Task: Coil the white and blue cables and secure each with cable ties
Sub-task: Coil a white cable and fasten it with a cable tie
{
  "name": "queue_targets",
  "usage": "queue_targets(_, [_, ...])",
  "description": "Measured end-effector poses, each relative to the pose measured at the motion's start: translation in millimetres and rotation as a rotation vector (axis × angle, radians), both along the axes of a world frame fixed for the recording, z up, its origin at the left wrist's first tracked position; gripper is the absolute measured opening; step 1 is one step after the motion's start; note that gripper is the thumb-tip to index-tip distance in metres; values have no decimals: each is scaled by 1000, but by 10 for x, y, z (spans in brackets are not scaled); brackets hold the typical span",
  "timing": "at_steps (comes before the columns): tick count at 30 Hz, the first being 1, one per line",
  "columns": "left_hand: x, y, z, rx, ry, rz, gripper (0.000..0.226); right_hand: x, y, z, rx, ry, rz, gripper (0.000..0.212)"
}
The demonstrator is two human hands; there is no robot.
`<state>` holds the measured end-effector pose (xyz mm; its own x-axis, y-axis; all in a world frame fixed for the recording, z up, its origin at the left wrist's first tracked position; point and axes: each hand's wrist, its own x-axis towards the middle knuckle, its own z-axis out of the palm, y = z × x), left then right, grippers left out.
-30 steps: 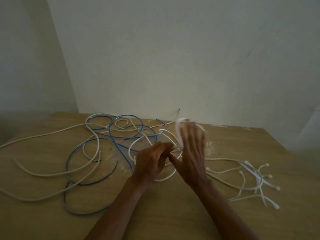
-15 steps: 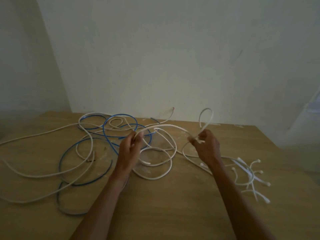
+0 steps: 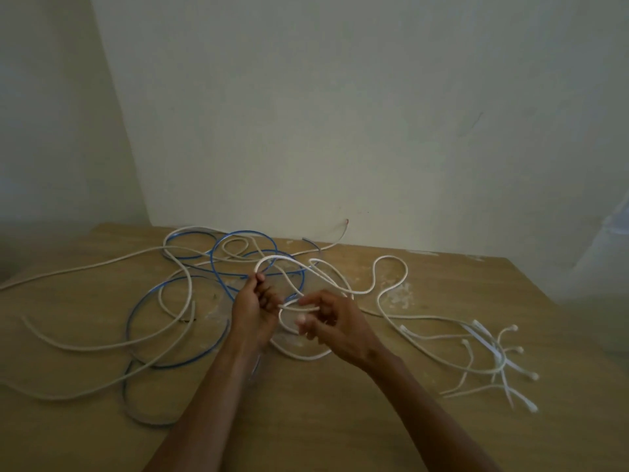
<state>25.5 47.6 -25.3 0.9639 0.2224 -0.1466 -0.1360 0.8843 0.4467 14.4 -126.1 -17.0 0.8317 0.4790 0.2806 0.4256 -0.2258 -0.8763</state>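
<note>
A long white cable (image 3: 391, 258) sprawls in loose loops across the wooden table (image 3: 340, 420), tangled with a blue cable (image 3: 218, 267) at the left and middle. My left hand (image 3: 253, 311) pinches a loop of the white cable that arches up over the tangle. My right hand (image 3: 335, 323) holds a lower strand of the same white cable just to the right, the two hands close together. Several white cable ties (image 3: 493, 356) lie in a loose bunch at the right of the table.
The table stands against a pale wall (image 3: 340, 114), with its back edge near the cable ends. White cable strands run off the table's left edge. Bare wood lies in front of my forearms.
My hands have come back together over the middle of the table. The loop my right hand held up now lies on the table at the right, and that hand grips a lower strand.
</note>
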Motion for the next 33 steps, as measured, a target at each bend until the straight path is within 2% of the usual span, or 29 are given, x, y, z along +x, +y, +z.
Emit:
queue_targets(3, [-28,-82,12,221,49,5,33,54,46,9,126,-5,-95,7])
queue_targets(5, [-33,-119,52,402,30,-20,25,146,52,77,182,-8,-163,2])
queue_targets(6, [-39,-112,70,486,33,-43,24,186,37,97,181,-2,-191,7])
queue_targets(7, [-42,-88,43,644,57,-18,26,220,7,100,162,-1,-213,12])
queue_targets(9, [-39,-34,-67,1196,168,251,44,258,-70,107,89,-7,-233,16])
queue_targets(10, [-79,-37,-103,1477,138,437,56,258,-102,125,34,-23,-230,15])
queue_targets(11, [-85,-59,-150,1665,22,591,62,258,-126,148,-21,-50,-208,14])
queue_targets(12, [-106,-115,-125,1740,-141,601,60,259,-140,186,-77,-94,-178,12])
queue_targets(14, [-177,-266,-33,1644,-357,322,35,257,-103,270,-92,-149,-129,11])
queue_targets(15, [-188,-317,-27,1616,-389,195,25,264,-69,290,2,-107,-129,11])
queue_targets(17, [-156,-367,-46,1609,-364,199,40,355,-9,225,190,-29,-227,9])
queue_targets(18, [-157,-356,-63,1586,-337,213,47,449,4,149,143,-75,-327,14])
queue_targets(19, [-157,-326,-63,1515,-289,198,51,578,-5,44,-48,-157,-402,18])
queue_targets(21, [-144,-234,-51,1319,-200,134,55,769,-50,-159,-574,-232,-433,32])
queue_targets(22, [-137,-190,-34,1217,-169,100,55,839,-74,-239,-752,-218,-439,37])
queue_targets(23, [-112,-146,-42,1149,-141,90,54,893,-101,-306,-837,-210,-449,39])
queue_targets(26, [-91,-95,-77,1009,-97,91,46,962,-160,-384,-864,-260,-482,29])
queue_targets(30, [-76,-81,-48,853,-57,106,36,935,-205,-238,-929,-442,-685,18])
queue_targets(31, [-61,-70,-50,823,-49,111,36,911,-201,-170,-888,-495,-731,18])
queue_targets(33, [-23,-54,-52,754,-25,109,36,830,-165,-2,-671,-497,-742,21])
